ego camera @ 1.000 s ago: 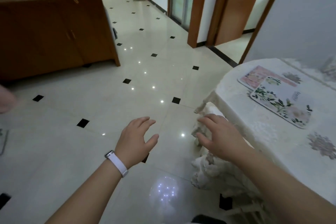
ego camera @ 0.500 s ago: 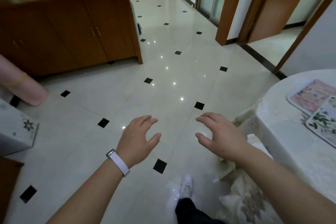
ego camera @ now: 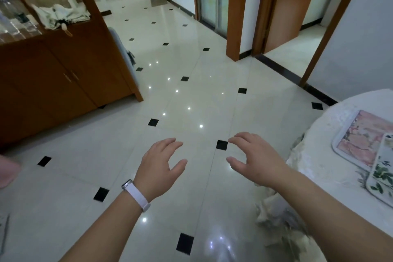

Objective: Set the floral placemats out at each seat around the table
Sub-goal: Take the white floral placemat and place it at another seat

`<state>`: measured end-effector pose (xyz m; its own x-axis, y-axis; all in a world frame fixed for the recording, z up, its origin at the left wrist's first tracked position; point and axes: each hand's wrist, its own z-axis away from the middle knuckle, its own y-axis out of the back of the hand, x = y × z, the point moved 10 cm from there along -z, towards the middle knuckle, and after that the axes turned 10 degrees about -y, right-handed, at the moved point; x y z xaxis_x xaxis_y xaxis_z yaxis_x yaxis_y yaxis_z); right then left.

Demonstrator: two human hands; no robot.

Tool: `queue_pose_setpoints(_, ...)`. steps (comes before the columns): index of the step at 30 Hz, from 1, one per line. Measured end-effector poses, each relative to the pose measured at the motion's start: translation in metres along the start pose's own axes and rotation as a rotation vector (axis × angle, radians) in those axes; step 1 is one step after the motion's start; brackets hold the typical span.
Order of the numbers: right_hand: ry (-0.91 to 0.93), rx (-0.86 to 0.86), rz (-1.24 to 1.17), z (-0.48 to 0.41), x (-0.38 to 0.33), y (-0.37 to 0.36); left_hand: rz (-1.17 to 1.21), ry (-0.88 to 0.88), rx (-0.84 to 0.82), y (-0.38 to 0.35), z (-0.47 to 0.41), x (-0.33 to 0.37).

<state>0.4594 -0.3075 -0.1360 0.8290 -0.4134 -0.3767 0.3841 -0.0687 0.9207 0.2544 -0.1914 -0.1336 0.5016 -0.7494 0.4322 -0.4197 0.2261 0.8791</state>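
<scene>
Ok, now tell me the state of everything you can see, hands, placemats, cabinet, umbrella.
Left hand: open, holding nothing.
Right hand: open, holding nothing.
Pink placemat: flat on the table, one corner covered.
Leafy placemat: flat, overlapping the pink one.
Cabinet doors: closed.
Umbrella: folded, lying down.

A home's dining room: glossy cream floor tiles (ego camera: 191,100) with black insets, a wooden sideboard (ego camera: 63,74) at ten o'clock, doorways (ego camera: 282,13) at one o'clock, a lace-clothed counter (ego camera: 314,155) bearing floral placemats (ego camera: 361,140) at three o'clock.
</scene>
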Motion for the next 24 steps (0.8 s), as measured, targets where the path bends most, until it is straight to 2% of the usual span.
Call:
queue_pose_setpoints(10,-0.142,0.043,0.023,-0.12,0.025,-0.005,0.047,-0.134,-0.076,-0.039,-0.136,-0.072)
queue_pose_setpoints(18,-0.285,0.109,0.139,-0.239,0.014,0.014,0.027,-0.37,-0.123,-0.045,-0.286,-0.128)
queue_pose_setpoints(24,-0.429,0.21,0.146,-0.28,0.023,0.041,0.055,-0.597,-0.137,-0.051,-0.382,-0.118)
